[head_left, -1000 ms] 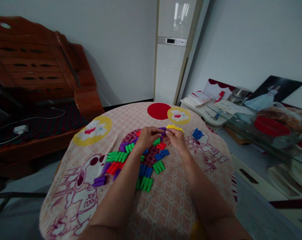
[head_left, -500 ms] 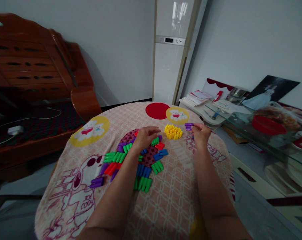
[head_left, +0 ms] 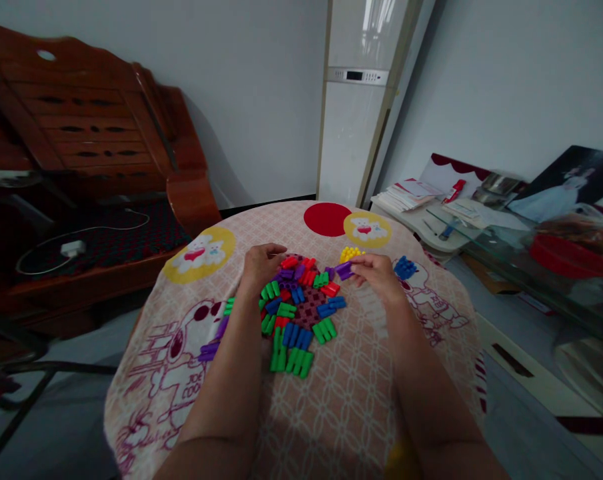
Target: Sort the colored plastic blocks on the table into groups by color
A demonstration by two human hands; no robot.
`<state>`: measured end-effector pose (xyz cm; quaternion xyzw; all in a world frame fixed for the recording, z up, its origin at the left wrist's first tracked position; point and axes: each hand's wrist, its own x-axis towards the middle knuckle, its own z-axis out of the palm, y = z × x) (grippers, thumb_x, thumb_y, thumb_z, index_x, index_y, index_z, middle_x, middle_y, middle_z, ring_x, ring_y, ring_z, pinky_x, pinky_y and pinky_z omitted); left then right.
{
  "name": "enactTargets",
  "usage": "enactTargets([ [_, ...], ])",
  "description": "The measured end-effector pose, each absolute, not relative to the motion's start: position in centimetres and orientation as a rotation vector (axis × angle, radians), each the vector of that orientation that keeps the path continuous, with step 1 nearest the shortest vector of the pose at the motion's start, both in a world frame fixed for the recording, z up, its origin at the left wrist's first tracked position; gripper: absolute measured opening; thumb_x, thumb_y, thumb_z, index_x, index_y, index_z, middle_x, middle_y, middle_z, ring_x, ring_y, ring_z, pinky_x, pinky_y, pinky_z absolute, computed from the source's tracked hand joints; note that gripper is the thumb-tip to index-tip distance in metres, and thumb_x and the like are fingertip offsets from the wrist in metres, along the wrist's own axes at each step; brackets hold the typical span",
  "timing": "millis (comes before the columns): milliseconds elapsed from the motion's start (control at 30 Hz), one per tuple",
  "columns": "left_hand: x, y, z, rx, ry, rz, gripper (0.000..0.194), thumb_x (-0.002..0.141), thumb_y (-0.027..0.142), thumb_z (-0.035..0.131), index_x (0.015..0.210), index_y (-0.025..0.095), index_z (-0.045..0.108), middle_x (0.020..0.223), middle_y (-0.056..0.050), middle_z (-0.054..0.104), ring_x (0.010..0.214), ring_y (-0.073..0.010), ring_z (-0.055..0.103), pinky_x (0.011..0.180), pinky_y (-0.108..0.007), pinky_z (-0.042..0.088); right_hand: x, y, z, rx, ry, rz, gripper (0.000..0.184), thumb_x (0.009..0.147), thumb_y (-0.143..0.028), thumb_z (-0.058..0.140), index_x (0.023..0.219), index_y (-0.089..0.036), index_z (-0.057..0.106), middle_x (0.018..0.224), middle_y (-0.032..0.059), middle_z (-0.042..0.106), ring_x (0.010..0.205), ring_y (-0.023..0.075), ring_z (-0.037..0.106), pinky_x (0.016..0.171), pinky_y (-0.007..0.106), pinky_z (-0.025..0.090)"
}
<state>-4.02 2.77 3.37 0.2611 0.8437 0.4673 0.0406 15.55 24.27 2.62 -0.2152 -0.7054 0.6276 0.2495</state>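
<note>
Purple block (head_left: 344, 271): solid purple, ridged like joined tubes, tilted, fine detail too small to tell
Block spot: just on the near side of yellow cluster (head_left: 351, 254), slightly left
Right hand (head_left: 378, 272): pinching purple block by its right end, near yellow cluster
Left hand (head_left: 262, 267): well left of yellow cluster, fingers bent, cannot tell if grasping anything
Blue cluster (head_left: 405, 267): knobbly, right of yellow cluster
</note>
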Motion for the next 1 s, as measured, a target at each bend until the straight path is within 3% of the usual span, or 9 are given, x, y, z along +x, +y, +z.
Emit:
enactTargets([
  [100,-4.2,2.5,3.3,0.801,2.564,1.493,0.032,0.076,0.025,0.064,0.103,0.014,0.078,0.082,-0.007,0.078,0.068,-0.0173,0.069,0.065,-0.025,0.054,14.7,21.9,2.7,-0.428,-2.224,1.720,0.022,0.070,-0.029,0.069,0.087,-0.017,0.075,0.061,0.0002,0.070,0.051,0.0152,0.063,0.046,0.024,0.049],
  [167,-4.2,2.5,3.2,0.805,2.542,1.524,0.031,0.075,0.025,0.066,0.101,0.014,0.078,0.085,-0.007,0.078,0.070,-0.0175,0.069,0.065,-0.025,0.054,14.6,20.5,2.9,-0.355,-2.482,1.486,0.008,0.073,-0.023,0.069,0.075,-0.018,0.074,0.055,-0.0015,0.065,0.050,0.0140,0.060,0.049,0.024,0.046],
  [233,-4.2,2.6,3.1,0.787,2.508,1.537,0.031,0.075,0.026,0.067,0.101,0.014,0.078,0.085,-0.007,0.078,0.070,-0.0176,0.070,0.066,-0.025,0.054,14.4,18.9,2.9,-0.241,-2.695,1.143,0.008,0.076,-0.019,0.070,0.070,-0.019,0.074,0.059,-0.0004,0.066,0.057,0.0148,0.061,0.057,0.025,0.046],
  [333,-4.2,2.7,3.1,0.776,2.490,1.550,0.032,0.074,0.026,0.066,0.101,0.015,0.078,0.086,-0.006,0.078,0.071,-0.0176,0.070,0.069,-0.026,0.056,13.8,16.1,2.6,-0.039,-2.903,0.691,0.006,0.081,-0.021,0.072,0.083,-0.018,0.076,0.082,0.0053,0.073,0.080,0.0196,0.065,0.074,0.030,0.047],
  [500,-4.2,2.7,3.1,0.807,2.490,1.555,0.032,0.074,0.028,0.066,0.101,0.014,0.078,0.085,-0.007,0.078,0.070,-0.0182,0.070,0.067,-0.026,0.055,12.3,13.2,0.9,-0.030,-2.989,0.320,0.029,0.093,-0.028,0.061,0.116,-0.013,0.067,0.105,0.0153,0.066,0.103,0.0278,0.059,0.089,0.038,0.045],
  [600,-4.3,2.8,3.1,0.802,2.510,1.533,0.033,0.074,0.028,0.067,0.102,0.015,0.078,0.085,-0.007,0.078,0.069,-0.0181,0.070,0.068,-0.027,0.055,11.5,12.9,0.2,-0.103,-2.951,0.292,0.034,0.099,-0.032,0.050,0.125,-0.012,0.061,0.111,0.0172,0.062,0.106,0.0290,0.056,0.093,0.042,0.043],
  [733,-4.5,3.1,2.8,0.812,2.533,1.499,0.033,0.073,0.030,0.067,0.101,0.016,0.079,0.084,-0.007,0.078,0.071,-0.0179,0.070,0.069,-0.026,0.055,10.9,12.7,-0.1,-0.102,-2.955,0.347,0.025,0.095,-0.028,0.059,0.112,-0.012,0.065,0.111,0.0158,0.061,0.108,0.0279,0.055,0.093,0.039,0.043],
  [900,-4.5,3.1,2.7,0.814,2.518,1.499,0.038,0.072,0.036,0.068,0.101,0.015,0.078,0.080,-0.008,0.077,0.068,-0.0189,0.069,0.061,-0.025,0.052,11.4,14.1,0.9,-0.106,-2.788,0.754,0.012,0.085,-0.017,0.069,0.097,-0.016,0.070,0.100,0.0086,0.070,0.096,0.0212,0.063,0.087,0.031,0.047],
  [1000,-4.4,3.0,2.9,0.791,2.502,1.531,0.039,0.071,0.037,0.067,0.101,0.015,0.078,0.078,-0.007,0.076,0.064,-0.0186,0.068,0.058,-0.024,0.050,12.3,16.9,2.2,-0.207,-2.560,0.923,0.018,0.083,-0.012,0.067,0.099,-0.018,0.073,0.101,0.0060,0.074,0.094,0.0188,0.067,0.088,0.029,0.049],
])
